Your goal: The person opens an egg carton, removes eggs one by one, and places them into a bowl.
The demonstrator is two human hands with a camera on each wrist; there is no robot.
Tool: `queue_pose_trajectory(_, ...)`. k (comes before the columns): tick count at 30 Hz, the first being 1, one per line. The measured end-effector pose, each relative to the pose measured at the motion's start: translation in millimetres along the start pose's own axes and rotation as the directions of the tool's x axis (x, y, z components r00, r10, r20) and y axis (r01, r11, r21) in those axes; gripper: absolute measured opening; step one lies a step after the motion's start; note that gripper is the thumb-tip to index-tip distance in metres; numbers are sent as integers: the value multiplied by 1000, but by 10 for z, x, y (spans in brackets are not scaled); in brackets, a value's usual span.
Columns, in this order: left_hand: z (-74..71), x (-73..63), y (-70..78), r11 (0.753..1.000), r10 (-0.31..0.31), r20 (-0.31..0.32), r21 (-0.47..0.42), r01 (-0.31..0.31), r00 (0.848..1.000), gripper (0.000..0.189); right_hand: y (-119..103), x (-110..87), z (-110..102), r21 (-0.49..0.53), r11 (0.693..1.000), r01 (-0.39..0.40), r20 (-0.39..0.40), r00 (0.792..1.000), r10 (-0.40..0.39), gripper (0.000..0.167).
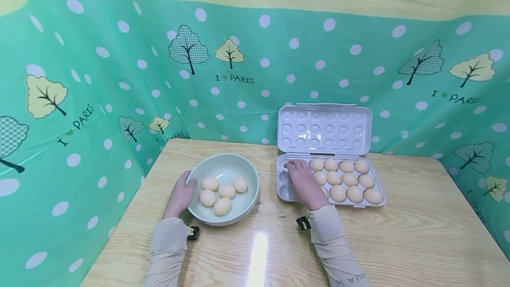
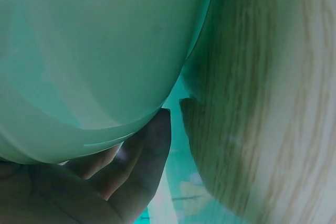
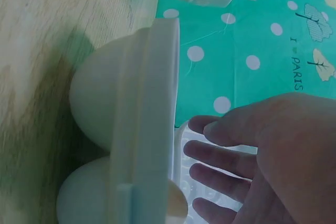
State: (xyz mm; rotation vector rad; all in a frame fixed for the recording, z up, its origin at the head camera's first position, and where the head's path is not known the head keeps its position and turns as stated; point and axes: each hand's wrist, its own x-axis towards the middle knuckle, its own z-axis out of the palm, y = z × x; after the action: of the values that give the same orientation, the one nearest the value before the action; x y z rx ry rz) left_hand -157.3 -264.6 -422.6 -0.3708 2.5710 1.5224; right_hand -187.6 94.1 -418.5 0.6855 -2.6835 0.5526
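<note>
A pale green bowl (image 1: 223, 158) stands on the table with several light brown eggs (image 1: 223, 206) inside. My left hand (image 1: 182, 196) grips its left rim, thumb at the top edge and fingers against the outer wall, as the left wrist view shows. To the right, a white egg carton (image 1: 283, 194) lies with its lid raised, several eggs (image 1: 338, 193) filling the columns on its right. Over the leftmost column hovers my right hand (image 1: 304, 183), fingertips near the back left cell. In the right wrist view its fingers are extended, with no egg visible among them.
Wooden table (image 1: 275, 251) lies under everything. The raised lid (image 1: 324, 129) leans back near a green dotted curtain (image 1: 247, 96), which hangs behind and at both sides. Bare tabletop shows between bowl and carton.
</note>
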Motion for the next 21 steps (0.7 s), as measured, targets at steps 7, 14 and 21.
queue_pose_trajectory(7, 4, -4, 4, 1000, 0, 0, -5, 0, 1000, 49, 72, -22, 3, -19, 999, -28, 41, 999, 29, 27)
queue_pose_trajectory(14, 1, 12, -5, 1000, 1, -2, -10, -1, 1000, 49, 109, -22, -14, -27, 998, -50, 40, 998, 51, 29)
queue_pose_trajectory(21, 1, 13, -13, 1000, -6, -5, -7, 6, 1000, 49, 127, -33, -23, -49, 996, -77, 55, 995, 80, 29)
